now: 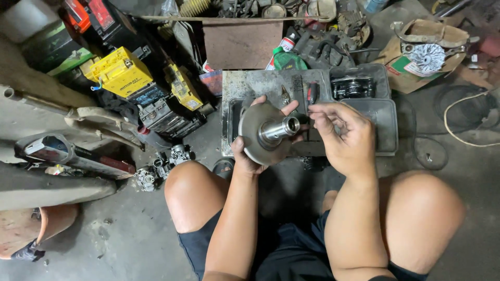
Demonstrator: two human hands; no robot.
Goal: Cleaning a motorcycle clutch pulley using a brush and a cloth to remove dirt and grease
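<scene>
**gearhead_07:** so what was going on in that shot? Looked like a floor job.

**two_stroke_tom:** yep, person was squatting on the concrete floor (130, 234), knees wide, dark shorts. Left hand (249, 151) was wrapped round the back of a round metal pulley disc (260, 132), fingers (289, 108) curled over its far rim, thumb on the near edge. The disc had a shiny hollow shaft (281, 127) sticking out of its middle, pointing towards the right hand.

**gearhead_07:** and the right one? Holding a tool?

**two_stroke_tom:** honestly couldn't tell. Right hand (344, 136) sat just beside the shaft's open end, fingers pinched together at the tips, near the mouth of the bore. Whether something small was between them, too tiny to see. It wasn't gripping the disc, anyway.

**gearhead_07:** where was the disc relative to everything else?

**two_stroke_tom:** held up in the air between the knees, over the near left part of a grey metal tray (385, 130) on the floor. In the tray's far section there were pliers (285, 94), a red-handled screwdriver (312, 92) and a dark round part (353, 87) over to the right.

**gearhead_07:** rest of the place a mess?

**two_stroke_tom:** pretty much. Yellow batteries (120, 70) stacked to the left, a carburettor-looking lump (177, 155) by the left knee, a white fan wheel (426, 56) on cardboard at top right, and a pale cable (458, 119) looping along the right side.
</scene>
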